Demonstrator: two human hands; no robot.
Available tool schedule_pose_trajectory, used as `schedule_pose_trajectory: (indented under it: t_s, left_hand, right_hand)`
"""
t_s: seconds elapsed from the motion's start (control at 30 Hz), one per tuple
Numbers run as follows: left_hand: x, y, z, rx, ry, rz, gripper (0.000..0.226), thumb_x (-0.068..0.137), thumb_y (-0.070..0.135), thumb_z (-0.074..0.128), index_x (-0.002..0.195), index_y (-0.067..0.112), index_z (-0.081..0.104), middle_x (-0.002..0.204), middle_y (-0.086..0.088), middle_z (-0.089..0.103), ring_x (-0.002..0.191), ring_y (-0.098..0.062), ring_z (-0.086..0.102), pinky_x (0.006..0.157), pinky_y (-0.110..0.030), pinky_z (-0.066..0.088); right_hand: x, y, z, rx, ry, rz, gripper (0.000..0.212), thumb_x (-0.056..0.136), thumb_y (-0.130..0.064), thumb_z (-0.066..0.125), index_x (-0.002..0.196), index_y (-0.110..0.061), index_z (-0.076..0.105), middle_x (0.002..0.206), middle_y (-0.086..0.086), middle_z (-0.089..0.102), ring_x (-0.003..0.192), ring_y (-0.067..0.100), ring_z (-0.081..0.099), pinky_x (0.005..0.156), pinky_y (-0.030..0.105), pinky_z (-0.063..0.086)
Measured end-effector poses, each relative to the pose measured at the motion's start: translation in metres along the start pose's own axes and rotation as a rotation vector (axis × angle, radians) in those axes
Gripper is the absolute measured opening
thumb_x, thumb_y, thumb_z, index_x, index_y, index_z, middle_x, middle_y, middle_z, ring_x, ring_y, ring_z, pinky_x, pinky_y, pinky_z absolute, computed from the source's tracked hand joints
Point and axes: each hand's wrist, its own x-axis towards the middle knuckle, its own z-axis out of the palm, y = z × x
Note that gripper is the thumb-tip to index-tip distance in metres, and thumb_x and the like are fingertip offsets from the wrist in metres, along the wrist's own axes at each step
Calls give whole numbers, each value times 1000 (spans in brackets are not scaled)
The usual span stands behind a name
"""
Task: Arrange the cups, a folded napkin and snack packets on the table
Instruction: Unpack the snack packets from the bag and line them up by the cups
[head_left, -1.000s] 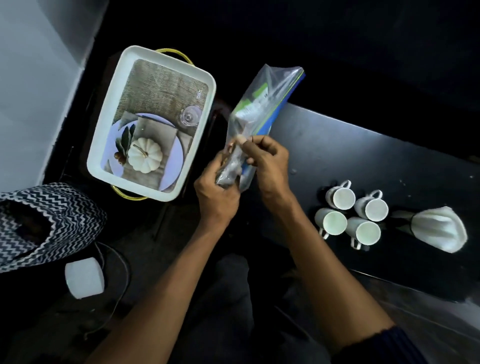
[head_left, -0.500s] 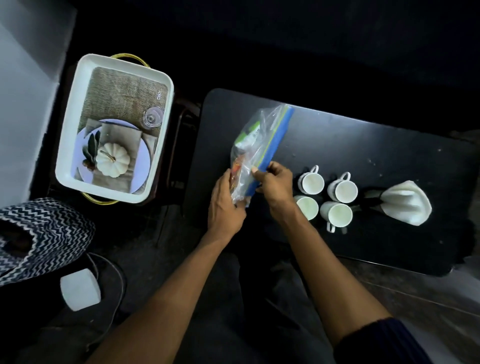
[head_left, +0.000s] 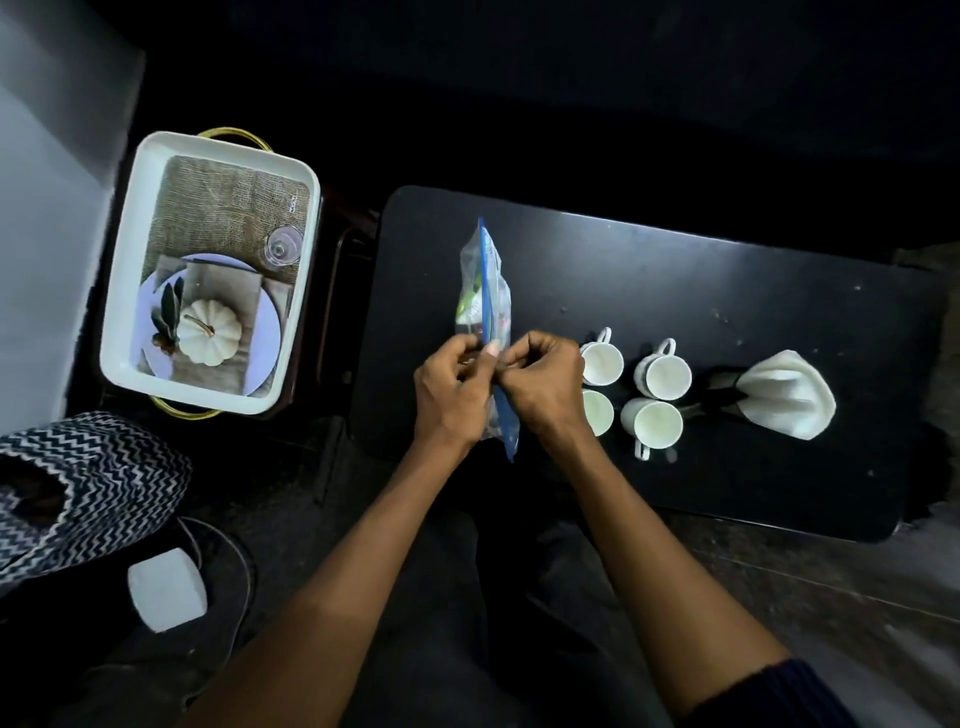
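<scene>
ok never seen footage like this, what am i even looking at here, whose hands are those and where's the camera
There is no machine here. A person wears a wide-angle camera on the head, looking forward and down, so you see their own two arms reaching into the picture.

The left hand and right hand both pinch a clear zip bag with a blue seal strip, held upright over the black table. Small packets show through the plastic, though I cannot read them.

On the table to the right stand four white cups in a tight group, and beyond them a white folded napkin.

Off the table, to the left, is a white tray with gold handles holding a plate, a small white pumpkin and a glass.
</scene>
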Motion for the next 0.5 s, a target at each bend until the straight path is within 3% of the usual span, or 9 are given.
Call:
schedule_pose_trajectory:
  t_s: [0.13,0.27,0.37,0.5]
  left_hand:
    - [5,12,9,50,82,-73,13,90,21,73,78,17,70,66,7,70,56,6,64,57,-13,50]
    - [12,16,7,105,133,-113,21,92,17,65,76,5,72,69,-10,72,59,-12,59,61,-35,53]
    - [9,19,5,121,160,-94,16,88,17,68,77,9,77,63,0,70,54,-6,58,59,-32,52]
    - [1,21,1,79,217,-65,7,84,19,77,82,13,81,67,4,75,56,-6,67,62,-30,60]
  right_hand:
    - [-2,1,-10,-5,-120,-70,9,73,-30,71,69,-24,75,71,1,75,68,8,66,72,47,62]
    - [-6,-5,-17,53,-130,-61,11,81,-15,75,84,-24,81,86,0,78,77,16,74,77,52,62]
    - [-7,-10,-17,20,-47,-128,7,81,-13,80,86,-18,80,94,5,74,77,24,73,75,46,62]
    - [-6,-17,-13,-55,16,-187,7,81,-24,79,88,-24,77,97,1,68,73,18,66,79,40,58]
